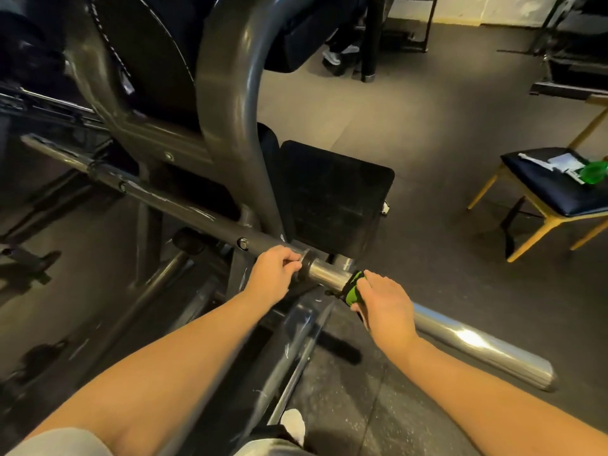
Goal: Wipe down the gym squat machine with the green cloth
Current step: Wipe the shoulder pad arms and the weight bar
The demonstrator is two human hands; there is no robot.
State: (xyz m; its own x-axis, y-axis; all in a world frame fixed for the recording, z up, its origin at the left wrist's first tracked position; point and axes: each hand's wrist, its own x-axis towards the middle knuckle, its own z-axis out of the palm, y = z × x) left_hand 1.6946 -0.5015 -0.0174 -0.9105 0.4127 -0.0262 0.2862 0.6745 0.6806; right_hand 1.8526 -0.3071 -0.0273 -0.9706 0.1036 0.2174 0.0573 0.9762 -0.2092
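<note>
Left hand: our left hand (274, 271) curls its fingers round the dark bar (184, 205) of the squat machine (227, 93), right at the collar (307, 261).
Right hand: our right hand (386, 307) grasps the green cloth (353, 288).
Cloth: wrapped over the shiny bar end (477, 343), near the collar.
Off to our right: a chair (543, 192), well apart, with papers (559, 162) on its seat.

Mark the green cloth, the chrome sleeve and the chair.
green cloth (353, 288): head view, on its visible bright green fold.
chrome sleeve (477, 343): head view, on its bare shiny stretch near the free end.
chair (539, 189): head view, on the bare dark seat cushion.
</note>
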